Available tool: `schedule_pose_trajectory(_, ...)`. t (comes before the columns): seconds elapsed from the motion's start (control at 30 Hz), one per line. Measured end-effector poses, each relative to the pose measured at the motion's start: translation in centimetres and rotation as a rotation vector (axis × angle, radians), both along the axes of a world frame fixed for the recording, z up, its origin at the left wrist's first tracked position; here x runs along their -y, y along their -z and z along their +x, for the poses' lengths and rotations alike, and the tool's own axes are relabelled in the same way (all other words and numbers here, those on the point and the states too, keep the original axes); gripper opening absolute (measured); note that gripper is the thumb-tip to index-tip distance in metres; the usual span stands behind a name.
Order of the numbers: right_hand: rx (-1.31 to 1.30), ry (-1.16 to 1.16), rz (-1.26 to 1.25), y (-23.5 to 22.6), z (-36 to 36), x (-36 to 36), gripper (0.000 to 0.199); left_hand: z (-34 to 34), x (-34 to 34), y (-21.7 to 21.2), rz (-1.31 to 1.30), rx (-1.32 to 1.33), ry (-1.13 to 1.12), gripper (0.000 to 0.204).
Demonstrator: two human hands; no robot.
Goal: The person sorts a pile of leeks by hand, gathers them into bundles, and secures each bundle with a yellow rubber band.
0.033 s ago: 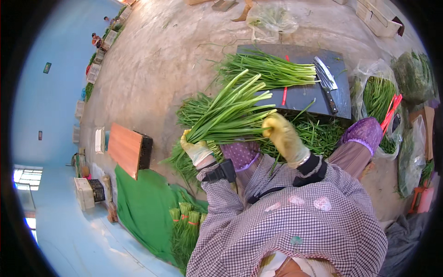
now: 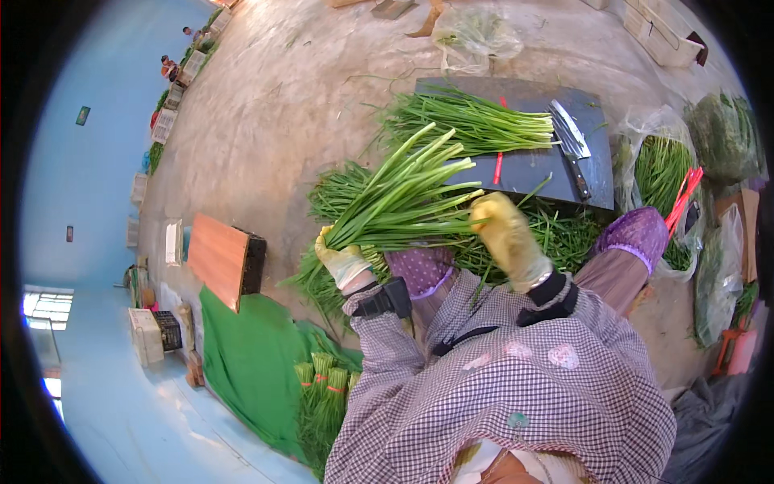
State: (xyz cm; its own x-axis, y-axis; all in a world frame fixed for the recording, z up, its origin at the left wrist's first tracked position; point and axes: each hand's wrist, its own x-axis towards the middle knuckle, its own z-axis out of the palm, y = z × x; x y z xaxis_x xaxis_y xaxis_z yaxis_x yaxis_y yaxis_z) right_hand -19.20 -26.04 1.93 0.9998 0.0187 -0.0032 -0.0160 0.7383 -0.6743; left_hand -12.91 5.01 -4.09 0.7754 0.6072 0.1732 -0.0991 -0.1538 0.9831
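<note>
My left hand [image 2: 342,260], in a yellowed glove, is closed around a bunch of garlic chives [image 2: 403,198], their pale ends fanned out up and to the right. At the bunch's right side is my right hand [image 2: 509,242], gloved too, its fingers curled in and slightly blurred. Whatever it pinches cannot be made out. On the dark board [image 2: 528,179] ahead lies another bunch of chives [image 2: 484,121] across a red strip [image 2: 497,168]. A knife [image 2: 574,153] with a dark handle rests to its right. Loose chives [image 2: 556,238] are heaped below the board.
Plastic bags of greens [image 2: 665,165] stand at the right, with red strips [image 2: 684,198] on one. At the left are a brown panel [image 2: 218,262] against a black crate [image 2: 254,264], a green cloth [image 2: 242,363] and banded chive bundles [image 2: 322,403]. A white bin [image 2: 661,36] stands far right.
My right hand has shifted a little to the right, away from the pale ends of the bunch. The left hand and its bunch stay in place.
</note>
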Motion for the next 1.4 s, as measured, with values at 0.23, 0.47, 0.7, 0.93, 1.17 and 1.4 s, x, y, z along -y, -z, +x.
schedule_pose_trajectory(0.23,0.315,0.412,-1.196,-4.5,-0.9,4.4,0.016,0.7,0.3,0.0,-0.03,-0.019,-0.011,0.046)
schedule_pose_trajectory(0.47,0.524,0.263,-1.647,-0.1,4.2,-1.6,0.018,0.2,1.8,-1.7,-0.05,0.054,0.019,0.05)
schedule_pose_trajectory(0.7,0.397,0.171,-1.259,2.6,2.6,0.7,0.01,0.9,0.0,0.0,-0.449,0.243,0.149,0.033)
schedule_pose_trajectory(0.93,0.344,0.392,-1.876,6.3,-2.1,8.1,0.01,1.3,-0.7,0.7,-0.495,0.215,0.117,0.028)
schedule_pose_trajectory(1.17,0.133,-0.396,-2.205,5.8,-6.6,14.5,0.033,1.0,-0.6,0.2,-0.118,-0.004,0.016,0.04)
schedule_pose_trajectory(1.4,0.432,0.02,-2.031,14.2,-0.2,10.1,0.039,1.1,-1.5,0.8,0.047,-0.209,0.001,0.063)
